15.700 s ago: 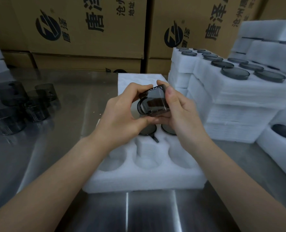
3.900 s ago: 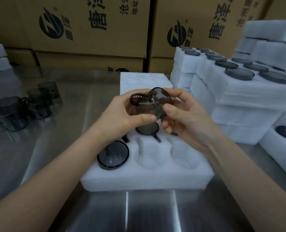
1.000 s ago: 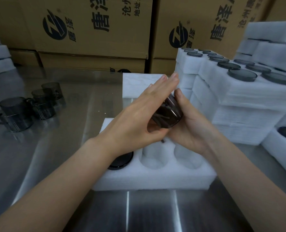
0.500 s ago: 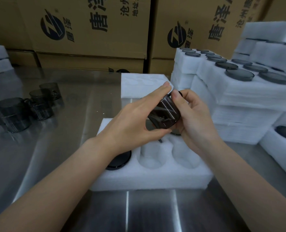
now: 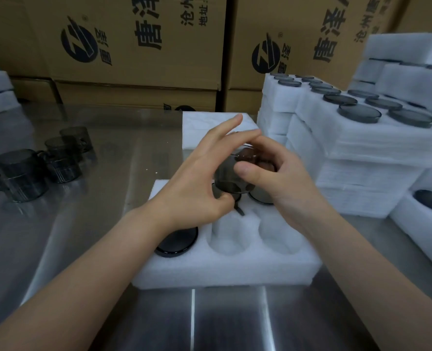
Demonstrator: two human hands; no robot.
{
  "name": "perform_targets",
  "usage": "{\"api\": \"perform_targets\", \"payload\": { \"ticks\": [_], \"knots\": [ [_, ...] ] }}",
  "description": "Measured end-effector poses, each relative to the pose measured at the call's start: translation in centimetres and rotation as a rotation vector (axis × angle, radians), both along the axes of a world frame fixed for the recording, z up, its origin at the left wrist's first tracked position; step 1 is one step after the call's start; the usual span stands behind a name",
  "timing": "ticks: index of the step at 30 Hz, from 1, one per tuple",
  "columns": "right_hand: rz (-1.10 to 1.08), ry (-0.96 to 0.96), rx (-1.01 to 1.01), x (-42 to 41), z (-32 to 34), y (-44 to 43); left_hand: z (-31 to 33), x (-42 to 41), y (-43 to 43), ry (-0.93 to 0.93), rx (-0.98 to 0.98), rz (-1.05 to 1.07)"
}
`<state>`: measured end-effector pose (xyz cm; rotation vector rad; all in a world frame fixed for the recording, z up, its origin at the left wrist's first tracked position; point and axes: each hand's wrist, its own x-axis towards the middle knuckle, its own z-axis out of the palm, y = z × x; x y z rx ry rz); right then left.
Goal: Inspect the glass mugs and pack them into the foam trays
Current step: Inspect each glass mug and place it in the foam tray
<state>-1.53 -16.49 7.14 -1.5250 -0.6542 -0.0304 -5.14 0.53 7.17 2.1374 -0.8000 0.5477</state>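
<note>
From the head camera, both hands meet above the far half of a white foam tray (image 5: pixel 222 271) that sits on a steel table (image 5: pixel 83 224). Between them is a smoky glass mug (image 5: pixel 226 177), tipped on its side and raised clear of the tray. The right hand (image 5: pixel 280 181) wraps it, with the fingers curled over the top and the thumb pressed across the near face. The left hand (image 5: pixel 197 181) lies against the mug's left side. Its fingers are straight and slightly spread, pointing far and right, and its thumb is bent in at the mug's lower edge.

In the tray's near row, the left pocket holds a packed mug (image 5: pixel 177 243) with its dark base up, partly under the left wrist. The middle pocket (image 5: pixel 229 236) and right pocket (image 5: pixel 278 234) lie beside it. In the far row a second dark base (image 5: pixel 260 197) shows just below the right hand.

Far left on the table stand three loose mugs (image 5: pixel 20 173), close together. To the right rise stacks of filled trays (image 5: pixel 361 140), with round dark bases showing on top. A flat foam slab (image 5: pixel 204 125) lies behind the hands, and printed cardboard boxes (image 5: pixel 139 46) line the far edge.
</note>
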Motion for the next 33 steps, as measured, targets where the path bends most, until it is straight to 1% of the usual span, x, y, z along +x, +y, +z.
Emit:
{"api": "perform_targets", "payload": {
  "ticks": [5,9,11,13,15,17,19,22,24,26,29,33],
  "knots": [
    [-0.135,0.098,-0.071,-0.1,0.3,-0.2,0.1,0.0,-0.1,0.061,-0.152,0.032],
    [-0.145,0.094,-0.110,-0.7,0.7,0.2,0.0,0.3,-0.1,0.015,-0.177,0.012],
    [-0.123,0.129,-0.114,-0.9,0.9,0.3,-0.1,0.4,0.0,-0.013,-0.207,0.025],
    [-0.015,0.242,-0.086,-0.9,1.1,0.2,-0.2,0.5,0.0,-0.029,-0.249,0.066],
    [0.185,0.397,0.009,-0.7,1.5,-0.1,-0.1,0.6,0.0,-0.006,-0.329,0.080],
    [0.336,0.451,0.080,-0.6,1.6,-0.4,0.0,0.8,0.2,0.049,-0.427,0.083],
    [0.371,0.400,0.102,-0.5,1.4,-0.7,0.1,1.1,0.4,0.131,-0.516,0.081],
    [0.321,0.279,0.096,-0.5,0.9,-0.8,0.0,1.3,0.9,0.267,-0.633,0.048],
    [0.223,0.231,0.078,-0.7,1.1,-0.7,0.1,1.3,0.8,0.330,-0.639,0.032],
    [0.059,0.165,0.029,-1.0,1.4,-0.5,0.0,1.5,0.6,0.366,-0.608,0.057],
    [-0.107,0.098,-0.089,-1.8,2.0,-0.5,-0.1,2.1,1.5,0.369,-0.568,0.196],
    [-0.171,0.066,-0.372,-3.5,3.0,-0.3,-0.6,2.7,3.3,0.332,-0.499,0.409]
  ]
}}
